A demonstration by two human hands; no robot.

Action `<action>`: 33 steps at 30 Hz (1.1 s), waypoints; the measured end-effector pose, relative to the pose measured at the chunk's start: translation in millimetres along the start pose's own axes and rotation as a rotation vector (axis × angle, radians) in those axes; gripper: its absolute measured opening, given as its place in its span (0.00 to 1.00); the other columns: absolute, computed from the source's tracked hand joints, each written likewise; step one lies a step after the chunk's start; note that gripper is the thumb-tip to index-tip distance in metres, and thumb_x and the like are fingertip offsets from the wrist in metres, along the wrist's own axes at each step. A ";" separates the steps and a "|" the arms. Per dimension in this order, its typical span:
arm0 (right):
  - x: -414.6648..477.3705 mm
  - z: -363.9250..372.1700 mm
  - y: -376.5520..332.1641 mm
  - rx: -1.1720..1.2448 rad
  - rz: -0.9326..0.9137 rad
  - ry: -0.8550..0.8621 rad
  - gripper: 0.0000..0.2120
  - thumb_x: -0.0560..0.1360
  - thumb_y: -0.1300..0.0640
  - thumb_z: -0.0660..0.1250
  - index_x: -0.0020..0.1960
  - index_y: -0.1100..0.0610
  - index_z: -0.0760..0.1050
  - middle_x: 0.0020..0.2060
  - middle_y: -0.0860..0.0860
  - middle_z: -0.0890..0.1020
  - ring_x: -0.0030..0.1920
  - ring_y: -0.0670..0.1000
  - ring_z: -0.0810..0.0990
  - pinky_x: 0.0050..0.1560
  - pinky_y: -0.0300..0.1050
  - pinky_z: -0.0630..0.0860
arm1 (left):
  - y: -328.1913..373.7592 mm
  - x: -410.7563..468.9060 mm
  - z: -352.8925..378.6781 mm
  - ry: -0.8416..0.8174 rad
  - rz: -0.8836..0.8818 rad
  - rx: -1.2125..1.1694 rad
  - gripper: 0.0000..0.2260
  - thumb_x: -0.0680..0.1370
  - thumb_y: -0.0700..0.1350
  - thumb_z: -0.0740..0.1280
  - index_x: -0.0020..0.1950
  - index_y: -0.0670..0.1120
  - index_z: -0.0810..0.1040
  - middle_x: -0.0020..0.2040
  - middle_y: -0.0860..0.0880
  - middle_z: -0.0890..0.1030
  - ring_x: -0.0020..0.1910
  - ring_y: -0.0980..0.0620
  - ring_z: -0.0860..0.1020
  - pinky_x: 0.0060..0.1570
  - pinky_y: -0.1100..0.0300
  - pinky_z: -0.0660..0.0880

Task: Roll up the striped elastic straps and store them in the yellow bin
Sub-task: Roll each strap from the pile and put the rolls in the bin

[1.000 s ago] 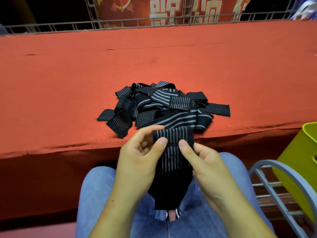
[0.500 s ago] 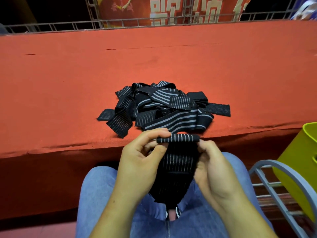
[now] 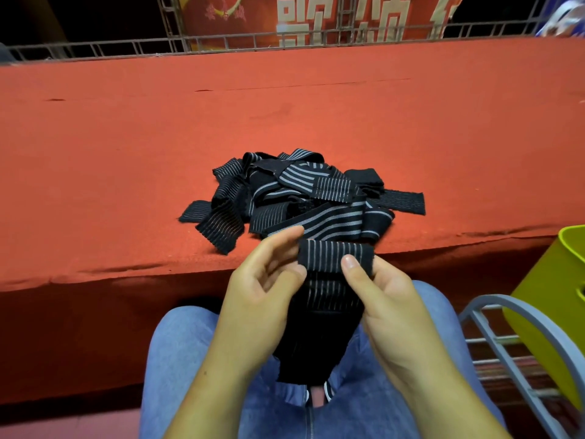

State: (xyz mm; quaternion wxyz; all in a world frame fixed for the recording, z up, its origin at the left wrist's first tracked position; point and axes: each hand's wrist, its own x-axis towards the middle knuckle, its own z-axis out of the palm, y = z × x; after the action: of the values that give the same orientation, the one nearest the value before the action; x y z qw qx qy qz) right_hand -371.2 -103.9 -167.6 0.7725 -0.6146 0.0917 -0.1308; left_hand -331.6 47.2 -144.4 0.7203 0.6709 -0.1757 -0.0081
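I saw the red desk (image 3: pixel 126 153) across the top, the yellow bin (image 3: pixel 538 296) at four o'clock and the pile of straps (image 3: pixel 300 198) at centre. At six o'clock, the right hand (image 3: pixel 389 299) pinched one strap (image 3: pixel 335 253) by its rolled end. The left hand (image 3: pixel 259 296) lay loosely open, thumb touching its edge.

Bright foreground, dark background, wide-angle curvature
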 end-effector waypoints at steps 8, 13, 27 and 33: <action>-3.3 0.5 -2.3 -0.006 -0.021 -0.043 0.11 0.84 0.57 0.64 0.60 0.57 0.84 0.55 0.54 0.89 0.59 0.54 0.87 0.64 0.55 0.80 | -3.2 1.9 0.4 0.025 0.008 0.033 0.15 0.79 0.34 0.70 0.63 0.49 0.82 0.54 0.55 0.87 0.55 0.60 0.84 0.56 0.69 0.77; -2.7 -1.4 -2.3 -0.045 -0.073 -0.070 0.11 0.81 0.54 0.67 0.57 0.56 0.85 0.52 0.53 0.90 0.56 0.53 0.88 0.57 0.47 0.84 | -2.2 0.1 -0.3 0.034 0.024 0.053 0.15 0.78 0.35 0.71 0.62 0.49 0.83 0.49 0.60 0.87 0.49 0.67 0.82 0.52 0.72 0.75; -4.2 0.6 0.0 -0.018 0.108 -0.130 0.22 0.76 0.41 0.68 0.55 0.58 0.87 0.51 0.55 0.90 0.56 0.55 0.88 0.65 0.57 0.80 | -8.8 1.1 -1.9 0.085 0.102 -0.018 0.12 0.78 0.34 0.71 0.59 0.46 0.83 0.53 0.50 0.88 0.54 0.53 0.85 0.56 0.62 0.79; -3.6 1.3 0.3 -0.043 0.116 -0.094 0.28 0.76 0.33 0.68 0.56 0.57 0.87 0.52 0.58 0.89 0.58 0.59 0.87 0.68 0.67 0.77 | -7.5 2.1 -2.7 0.076 0.133 0.046 0.14 0.77 0.30 0.71 0.56 0.47 0.84 0.52 0.53 0.87 0.52 0.57 0.84 0.55 0.63 0.78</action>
State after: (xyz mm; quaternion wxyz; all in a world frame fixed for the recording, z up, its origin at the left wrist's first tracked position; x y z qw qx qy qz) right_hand -374.2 -101.5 -167.7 0.7689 -0.6301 0.0935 -0.0548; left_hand -327.3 48.5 -151.2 0.7098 0.6740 -0.1928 0.0693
